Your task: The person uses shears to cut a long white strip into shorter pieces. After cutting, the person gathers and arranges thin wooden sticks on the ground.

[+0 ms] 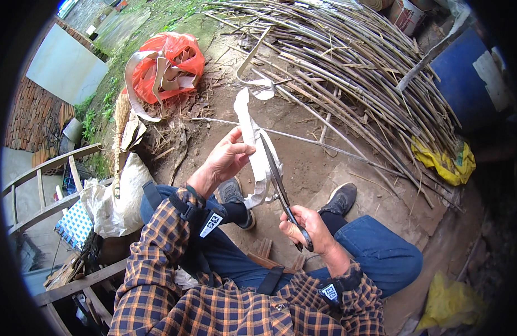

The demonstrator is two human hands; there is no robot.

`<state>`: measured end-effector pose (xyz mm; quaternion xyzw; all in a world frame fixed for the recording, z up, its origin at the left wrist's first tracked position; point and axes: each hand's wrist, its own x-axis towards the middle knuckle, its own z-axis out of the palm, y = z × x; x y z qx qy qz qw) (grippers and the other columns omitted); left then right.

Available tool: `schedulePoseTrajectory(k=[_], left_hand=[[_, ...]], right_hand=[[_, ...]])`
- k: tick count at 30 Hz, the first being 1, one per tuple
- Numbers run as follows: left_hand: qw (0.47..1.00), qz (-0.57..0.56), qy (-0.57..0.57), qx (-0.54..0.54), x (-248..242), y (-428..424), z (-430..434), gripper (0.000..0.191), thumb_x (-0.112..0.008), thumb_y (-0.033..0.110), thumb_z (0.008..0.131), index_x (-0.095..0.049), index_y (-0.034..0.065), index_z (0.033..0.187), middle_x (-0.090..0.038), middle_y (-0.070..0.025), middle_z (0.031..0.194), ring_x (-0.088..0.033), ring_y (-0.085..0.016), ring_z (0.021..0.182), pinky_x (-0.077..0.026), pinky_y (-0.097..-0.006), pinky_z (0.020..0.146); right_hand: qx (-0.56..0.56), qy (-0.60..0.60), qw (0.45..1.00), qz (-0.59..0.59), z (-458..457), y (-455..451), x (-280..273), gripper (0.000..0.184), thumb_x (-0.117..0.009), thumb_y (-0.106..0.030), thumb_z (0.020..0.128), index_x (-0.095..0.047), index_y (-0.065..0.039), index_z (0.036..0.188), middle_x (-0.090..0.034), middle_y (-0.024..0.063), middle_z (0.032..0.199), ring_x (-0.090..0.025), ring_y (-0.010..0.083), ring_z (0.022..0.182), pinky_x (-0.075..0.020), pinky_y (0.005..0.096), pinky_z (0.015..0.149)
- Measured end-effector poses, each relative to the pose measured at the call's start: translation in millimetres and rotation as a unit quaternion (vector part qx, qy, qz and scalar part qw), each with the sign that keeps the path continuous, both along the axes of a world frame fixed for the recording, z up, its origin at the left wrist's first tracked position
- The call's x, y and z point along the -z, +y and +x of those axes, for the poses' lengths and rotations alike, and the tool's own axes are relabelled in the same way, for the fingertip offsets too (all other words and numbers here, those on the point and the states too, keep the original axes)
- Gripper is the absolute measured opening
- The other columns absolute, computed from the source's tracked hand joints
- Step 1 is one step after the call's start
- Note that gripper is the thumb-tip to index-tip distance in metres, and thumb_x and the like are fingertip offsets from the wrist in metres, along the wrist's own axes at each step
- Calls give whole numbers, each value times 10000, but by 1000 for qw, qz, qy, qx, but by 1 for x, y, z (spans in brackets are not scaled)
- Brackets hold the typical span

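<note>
My left hand [227, 157] pinches a long white fabric strip [260, 166] between thumb and fingers, above the ground between my feet. My right hand [311, 231] grips the handles of dark metal scissors [279, 185], whose blades point up and lie along the strip. Whether the blades are parted, or touch the fabric, I cannot tell. The strip hangs in a loop, its lower part behind the scissors. Farther off, another pale strip [244, 69] lies on the ground and sticks. A red plastic bag [170, 46] holds several beige strips, some spilling over its rim.
A large pile of thin dry stalks [346, 75] spreads ahead and to the right, beside a blue barrel [466, 75]. A straw broom [119, 143] and a white sack [128, 197] stand at the left, near a wooden ladder [59, 206]. A yellow plastic bag [447, 166] lies under the stalks' ends.
</note>
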<state>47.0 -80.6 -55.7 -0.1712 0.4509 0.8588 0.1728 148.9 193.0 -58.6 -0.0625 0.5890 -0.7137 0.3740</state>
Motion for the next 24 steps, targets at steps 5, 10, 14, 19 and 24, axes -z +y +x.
schedulePoseTrajectory(k=[5,10,14,19,24], left_hand=[[1000,-2,0,9,-4,8,4,481,-639,-119,812,-564,119,1223,-658,-15,1075,-649,-129,961,-534,-289,894],[1000,-14,2,4,-7,8,4,499,-640,-94,822,-557,119,1266,-645,-1,1121,-639,-116,988,-525,-255,887],[1000,-10,15,-10,-3,3,3,474,-662,-96,816,-562,129,1221,-660,-3,1041,-647,-114,899,-528,-262,842],[999,-29,-3,-19,0,2,2,453,-658,-92,823,-561,129,1206,-660,-12,1017,-635,-101,860,-520,-240,792],[1000,-12,0,-21,-1,7,4,494,-661,-90,830,-537,131,1254,-662,-24,1033,-643,-113,889,-528,-260,813]], right_hand=[[-10,-43,997,-61,-9,-10,0,402,-722,-394,915,-586,-19,966,-541,-46,691,-479,29,600,-383,208,544],[-20,-29,998,-54,-22,-18,-4,479,-663,-468,937,-559,-3,981,-524,-4,718,-498,65,606,-398,227,551],[-20,-21,1000,-12,-23,-18,-11,402,-701,-385,931,-569,-6,920,-500,-19,668,-473,54,533,-372,215,490],[22,40,998,35,-12,-23,-12,350,-752,-325,901,-574,-27,860,-523,-37,587,-455,27,457,-330,205,421],[-1,21,998,56,-9,-28,-7,306,-719,-288,931,-572,-22,899,-529,-39,604,-483,32,473,-366,202,436]])
